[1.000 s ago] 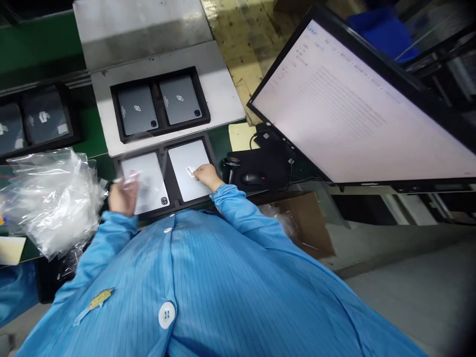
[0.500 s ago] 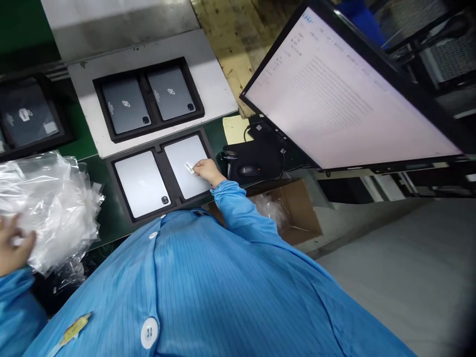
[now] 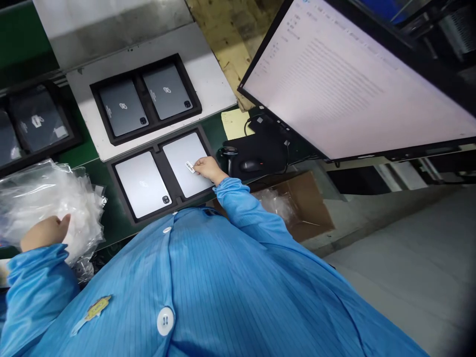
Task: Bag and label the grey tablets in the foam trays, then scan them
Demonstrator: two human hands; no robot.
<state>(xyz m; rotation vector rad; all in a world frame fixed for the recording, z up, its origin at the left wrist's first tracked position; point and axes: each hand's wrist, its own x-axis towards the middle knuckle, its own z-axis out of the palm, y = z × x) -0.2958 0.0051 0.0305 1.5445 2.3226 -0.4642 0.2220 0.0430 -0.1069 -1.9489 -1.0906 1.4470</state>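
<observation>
We note the right hand [image 3: 208, 167] pinching a small label [image 3: 190, 167] against the right-hand silver tablet [image 3: 186, 163] in the near black tray [image 3: 122, 208]; left hand [image 3: 46, 232] rests flat, released, on plastic bags [image 3: 44, 198]. Risk: one-handed placement may skew or crease the label.
</observation>
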